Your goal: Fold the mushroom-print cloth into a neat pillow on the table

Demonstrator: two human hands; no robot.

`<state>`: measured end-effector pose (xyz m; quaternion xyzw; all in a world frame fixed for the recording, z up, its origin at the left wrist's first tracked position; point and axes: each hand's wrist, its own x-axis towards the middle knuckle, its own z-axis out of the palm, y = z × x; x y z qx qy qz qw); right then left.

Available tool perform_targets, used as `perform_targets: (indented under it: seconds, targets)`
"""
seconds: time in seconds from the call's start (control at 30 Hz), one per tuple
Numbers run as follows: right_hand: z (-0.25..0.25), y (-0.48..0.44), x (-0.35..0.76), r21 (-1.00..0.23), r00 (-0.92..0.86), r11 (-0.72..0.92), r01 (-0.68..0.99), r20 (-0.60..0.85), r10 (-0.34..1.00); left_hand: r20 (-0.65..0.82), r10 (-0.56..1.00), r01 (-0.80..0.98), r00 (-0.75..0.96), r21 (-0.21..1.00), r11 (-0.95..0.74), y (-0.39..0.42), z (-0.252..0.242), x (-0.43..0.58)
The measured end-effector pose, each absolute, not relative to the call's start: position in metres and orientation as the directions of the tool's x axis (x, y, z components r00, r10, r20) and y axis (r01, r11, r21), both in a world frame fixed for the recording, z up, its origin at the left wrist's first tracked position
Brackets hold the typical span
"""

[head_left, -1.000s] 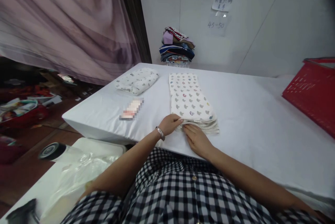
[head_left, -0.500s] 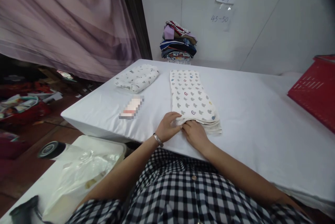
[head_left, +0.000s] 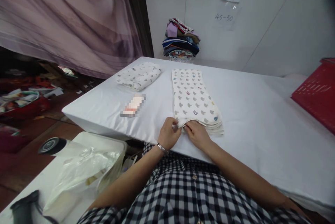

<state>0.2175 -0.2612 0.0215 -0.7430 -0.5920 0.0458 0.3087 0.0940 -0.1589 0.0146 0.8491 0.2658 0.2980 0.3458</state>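
Observation:
A folded white cloth (head_left: 192, 93) printed with small grey shapes and a few coloured ones lies lengthwise on the white-covered table (head_left: 248, 122). My left hand (head_left: 169, 133) pinches the near left corner of this cloth between thumb and fingers. Beside it, my right hand (head_left: 197, 134) has its fingers tucked under the near edge, the layers lifted slightly over them; the fingertips are partly hidden. Several layers show along the near right edge. A second folded printed cloth (head_left: 140, 76) rests at the back left of the table.
A blurred-out flat object (head_left: 133, 105) lies left of the cloth. At the right stands a red plastic basket (head_left: 316, 93). Folded garments (head_left: 181, 39) are stacked by the wall. A plastic bag (head_left: 83, 168) and a black-capped bottle (head_left: 53, 146) lie on a lower surface at left.
My left hand has moved slightly nearer to me, its fingers now closed at the cloth's corner. My right hand stays under the near edge. The view has shifted a little.

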Motion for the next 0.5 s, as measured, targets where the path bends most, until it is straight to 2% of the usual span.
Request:
perform_targets:
  seconds: [0.2,0.5]
  targets:
    - [0.0171,-0.2596,0.2185,-0.511,0.356,-0.158,0.845,0.315,0.88,0.281,0.641,0.223,0.714,0.777,-0.588,-0.1542,0.0154,0.0944]
    - [0.0179,-0.2642,0.2143,-0.493,0.296,-0.131,0.86,0.273,0.916,0.119,0.674,0.249,0.729,0.871,-0.423,-0.1492,0.0172,0.092]
